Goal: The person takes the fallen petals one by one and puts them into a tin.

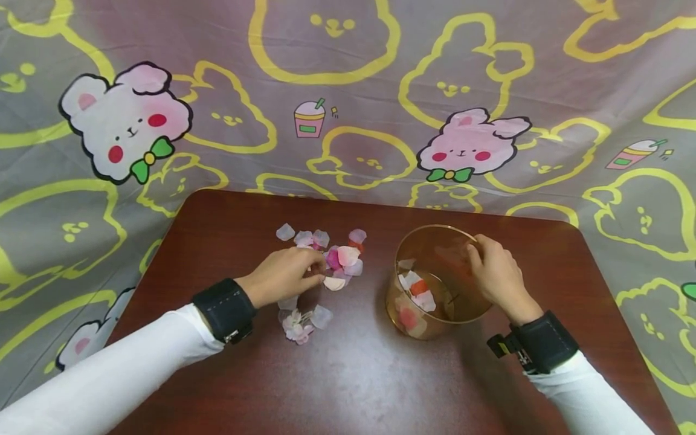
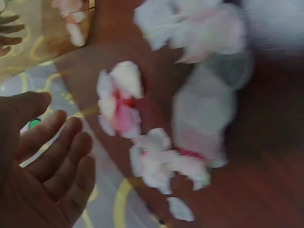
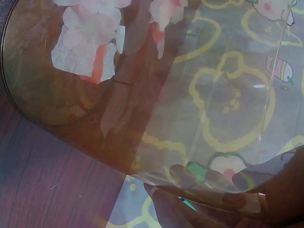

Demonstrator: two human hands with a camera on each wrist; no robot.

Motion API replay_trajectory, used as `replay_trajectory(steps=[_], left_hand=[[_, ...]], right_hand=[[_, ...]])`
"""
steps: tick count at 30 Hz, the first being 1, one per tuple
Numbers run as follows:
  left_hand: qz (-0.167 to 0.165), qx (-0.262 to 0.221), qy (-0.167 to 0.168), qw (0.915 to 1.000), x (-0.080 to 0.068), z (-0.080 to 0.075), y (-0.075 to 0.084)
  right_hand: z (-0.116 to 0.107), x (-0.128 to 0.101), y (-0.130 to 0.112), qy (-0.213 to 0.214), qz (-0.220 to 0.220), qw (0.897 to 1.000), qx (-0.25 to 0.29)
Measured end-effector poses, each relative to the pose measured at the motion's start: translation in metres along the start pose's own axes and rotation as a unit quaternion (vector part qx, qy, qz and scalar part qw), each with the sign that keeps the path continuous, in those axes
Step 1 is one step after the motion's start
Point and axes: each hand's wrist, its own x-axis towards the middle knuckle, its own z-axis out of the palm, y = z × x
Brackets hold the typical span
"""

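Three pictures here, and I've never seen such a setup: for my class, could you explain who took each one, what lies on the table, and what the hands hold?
A person wears three cameras: one on the head, one on each wrist. The head view shows a dark wooden table against a cartoon-rabbit cloth. Loose fabric petals lie on it. The left hand reaches into that pile; its wrist view shows the fingers relaxed, holding nothing clearly. The right hand grips the rim of a clear amber tub, tilted, with petals inside.
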Motion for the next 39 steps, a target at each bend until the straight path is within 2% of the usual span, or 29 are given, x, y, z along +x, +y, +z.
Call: replay_trajectory(steps=[6, 15, 19, 27, 34, 39], left_hand=[[-0.026, 0.006, -0.052, 0.9983, -0.019, 0.017, -0.013], [-0.053, 0.004, -0.084, 0.995, -0.039, 0.04, -0.022], [-0.051, 0.004, -0.082, 0.9953, -0.044, 0.047, -0.024], [-0.036, -0.014, -0.045, 0.9983, -0.054, 0.058, -0.027], [-0.034, -0.022, -0.032, 0.9987, -0.054, 0.061, -0.029], [-0.034, -0.027, -0.033, 0.9985, -0.052, 0.055, -0.027]], right_hand=[[-0.001, 0.0, 0.0, -0.004, 0.002, 1.0, -0.001], [0.0, 0.0, 0.0, -0.01, 0.002, 1.0, 0.002], [0.0, 0.0, 0.0, -0.011, 0.005, 1.0, 0.001], [-0.001, 0.0, 0.0, -0.012, 0.005, 1.0, 0.003], [-0.001, 0.0, 0.0, -0.011, 0.004, 1.0, 0.0], [-0.002, 0.001, -0.001, -0.011, 0.003, 1.0, 0.0]])
